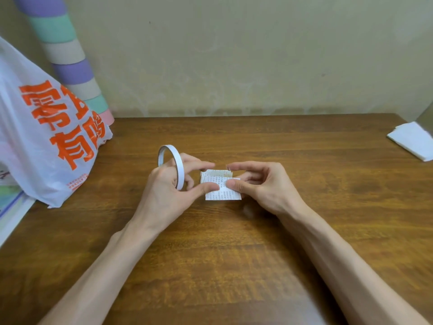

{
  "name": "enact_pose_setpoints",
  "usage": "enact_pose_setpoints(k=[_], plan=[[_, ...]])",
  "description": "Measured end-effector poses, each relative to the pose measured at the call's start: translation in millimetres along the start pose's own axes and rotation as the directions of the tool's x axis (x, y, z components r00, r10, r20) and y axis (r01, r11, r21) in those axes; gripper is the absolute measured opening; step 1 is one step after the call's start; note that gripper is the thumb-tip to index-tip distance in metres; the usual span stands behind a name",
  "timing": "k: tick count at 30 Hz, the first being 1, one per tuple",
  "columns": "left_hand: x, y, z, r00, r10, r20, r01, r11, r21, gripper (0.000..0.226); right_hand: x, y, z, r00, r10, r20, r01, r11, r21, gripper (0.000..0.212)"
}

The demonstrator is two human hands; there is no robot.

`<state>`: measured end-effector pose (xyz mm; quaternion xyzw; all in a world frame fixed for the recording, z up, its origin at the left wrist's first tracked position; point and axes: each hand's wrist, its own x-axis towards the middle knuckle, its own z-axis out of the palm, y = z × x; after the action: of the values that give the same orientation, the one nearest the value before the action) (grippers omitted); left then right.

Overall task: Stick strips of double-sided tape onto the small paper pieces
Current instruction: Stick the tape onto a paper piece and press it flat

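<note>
My left hand (pixel 168 184) grips the tape roll (pixel 176 164) just left of the small paper pieces (pixel 225 195), stacked on the table (pixel 234 254) between both hands, while my right hand (pixel 262 184) pinches their right edge, so I judge the strip must run left-to-right across them.

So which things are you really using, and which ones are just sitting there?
In use:
tape roll, held in the left hand
small paper pieces, pinched by the right hand

Just lying about:
plastic bag with orange letters
striped tube leaning on the wall
white folded sheets at the table's far right
</note>
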<state>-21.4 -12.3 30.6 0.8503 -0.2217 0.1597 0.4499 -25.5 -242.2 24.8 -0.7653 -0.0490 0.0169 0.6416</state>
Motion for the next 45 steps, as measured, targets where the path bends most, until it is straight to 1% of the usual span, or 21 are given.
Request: enact_pose_setpoints(k=[2, 4, 7, 9, 13, 16, 19, 21, 25, 28, 31, 36, 38, 40, 41, 43, 45], plan=[[0, 1, 0, 0.992, -0.123, 0.012, 0.123, 0.992, 0.007, 0.041, 0, -1, 0, 1.0, -0.009, -0.001, 0.009, 1.0, 0.004, 0.029], [0, 0, 2, 0.971, -0.234, 0.056, 0.236, 0.971, -0.038, 0.034, -1, -2, 1, 1.0, -0.018, 0.011, 0.018, 1.0, 0.001, 0.027], [-1, 1, 3, 0.95, -0.287, 0.126, 0.301, 0.947, -0.115, 0.016, -1, -4, 3, 0.999, -0.035, 0.02, 0.036, 0.999, -0.032, 0.028], [0, 2, 0, 0.945, -0.287, 0.156, 0.304, 0.948, -0.094, 0.012, -1, -4, 4, 0.999, -0.048, 0.017, 0.049, 0.996, -0.07, 0.032], [0, 1, -1, 0.917, -0.315, 0.245, 0.325, 0.946, 0.0, 0.017, -2, -3, 3, 0.998, -0.04, 0.051, 0.045, 0.994, -0.103, 0.046], [1, 0, 0, 0.891, -0.341, 0.3, 0.336, 0.939, 0.07, 0.023, -1, -3, 0, 0.997, -0.017, 0.072, 0.028, 0.987, -0.161, 0.044], [2, 2, 0, 0.874, -0.363, 0.322, 0.327, 0.931, 0.162, 0.027, -1, -2, -2, 0.996, 0.009, 0.094, 0.018, 0.96, -0.28, 0.042], [2, 2, 1, 0.872, -0.369, 0.322, 0.331, 0.928, 0.168, 0.028, -1, -1, 0, 0.994, 0.002, 0.106, 0.033, 0.944, -0.329, 0.042], [2, 1, -2, 0.86, -0.394, 0.323, 0.369, 0.919, 0.14, 0.024, -1, -1, 1, 0.989, 0.002, 0.146, 0.053, 0.927, -0.372, 0.054], [4, 3, -4, 0.834, -0.407, 0.373, 0.38, 0.913, 0.146, 0.023, -1, 0, 1, 0.989, 0.004, 0.145, 0.061, 0.895, -0.443, 0.05], [3, 2, -2, 0.825, -0.4, 0.399, 0.343, 0.916, 0.21, 0.023, 0, 3, 3, 0.989, -0.027, 0.145, 0.097, 0.86, -0.5, 0.044], [1, 0, -1, 0.851, -0.373, 0.37, 0.299, 0.923, 0.243, 0.043, -1, 4, 1, 0.983, -0.095, 0.156, 0.168, 0.808, -0.565, 0.043], [1, 1, -2, 0.856, -0.366, 0.365, 0.292, 0.925, 0.244, 0.047, -2, 3, 1, 0.982, -0.135, 0.134, 0.187, 0.811, -0.554, 0.041], [1, 0, -2, 0.879, -0.347, 0.326, 0.282, 0.932, 0.229, 0.048, -1, 0, 2, 0.983, -0.144, 0.113, 0.18, 0.864, -0.47, 0.031], [2, -2, -2, 0.898, -0.323, 0.297, 0.272, 0.941, 0.203, 0.046, -2, -3, 2, 0.984, -0.136, 0.114, 0.17, 0.908, -0.384, 0.027], [1, -4, -2, 0.929, -0.271, 0.252, 0.256, 0.962, 0.092, 0.044, -5, -9, 3, 0.986, -0.102, 0.134, 0.125, 0.976, -0.179, 0.022], [1, -3, -3, 0.944, -0.23, 0.238, 0.248, 0.968, -0.046, 0.041, -9, -14, 5, 0.987, -0.047, 0.156, 0.051, 0.998, -0.021, 0.018]])
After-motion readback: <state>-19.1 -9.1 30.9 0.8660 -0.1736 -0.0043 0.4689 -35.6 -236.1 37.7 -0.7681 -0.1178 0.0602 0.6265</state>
